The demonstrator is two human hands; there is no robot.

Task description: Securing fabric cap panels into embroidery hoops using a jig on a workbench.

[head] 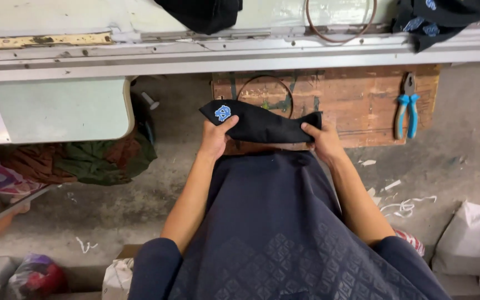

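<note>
I hold a folded piece of black fabric (262,125) with a small blue and white embroidered patch near its left end, stretched between both hands above my lap. My left hand (215,139) grips the left end just under the patch, thumb on top. At the right end, my right hand (323,141) pinches the fabric. Both forearms reach forward from dark blue sleeves. Beneath the fabric lies a worn wooden box (356,103).
Blue-handled pliers (406,108) rest on the wooden box at the right. More black fabric pieces (434,19) lie on the grey metal bench (223,55) beyond. A heap of green and brown cloth (93,158) is at left, white sacks (473,239) at right.
</note>
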